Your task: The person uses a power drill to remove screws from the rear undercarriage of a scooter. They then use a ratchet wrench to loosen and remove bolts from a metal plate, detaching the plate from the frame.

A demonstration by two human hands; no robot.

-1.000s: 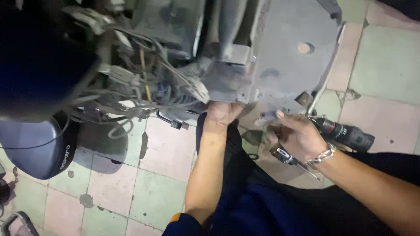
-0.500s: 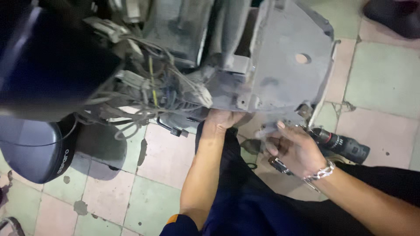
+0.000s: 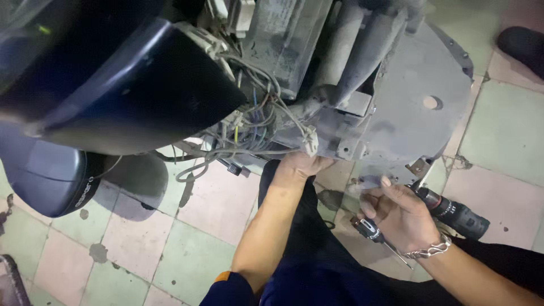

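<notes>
My left hand (image 3: 299, 165) reaches up under the dusty grey plastic body panel (image 3: 408, 107) of a scooter, fingers curled against its lower edge beside a white wire connector (image 3: 310, 141). My right hand (image 3: 399, 212), wearing a silver chain bracelet (image 3: 430, 249), grips the panel's bottom edge, with a screwdriver (image 3: 371, 229) lying just under its palm. I cannot tell whether the hand holds the screwdriver. A tangle of grey wires (image 3: 249, 130) hangs left of my left hand.
A cordless drill (image 3: 453, 212) lies on the tiled floor behind my right hand. A dark blue scooter cover (image 3: 113, 85) and a seat (image 3: 45, 175) fill the left. A black shoe (image 3: 521, 45) sits at the top right. Green and pink tiles (image 3: 187, 226) are stained.
The view has closed in on the scooter and shifted, with the dark cover filling more of the left. Both hands stay on the panel's lower edge.
</notes>
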